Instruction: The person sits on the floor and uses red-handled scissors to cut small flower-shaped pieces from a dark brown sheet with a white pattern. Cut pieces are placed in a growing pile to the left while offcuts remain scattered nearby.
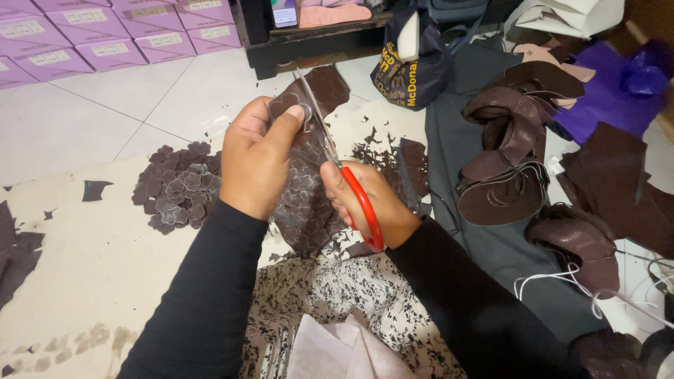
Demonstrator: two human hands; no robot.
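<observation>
My left hand grips a dark brown leather sheet marked with drawn flower outlines, thumb pressed on its upper part. In my right hand is a pair of red-handled scissors; the blades point up and away, cutting into the sheet beside my left thumb. The sheet hangs down between both hands toward my lap. To the left, a pile of cut brown flower shapes lies on a cream cloth.
Curved brown leather pieces are heaped at the right on grey fabric. Purple boxes are stacked at the back left on white floor tiles. A dark bag stands by a black shelf. Small scraps litter the cloth.
</observation>
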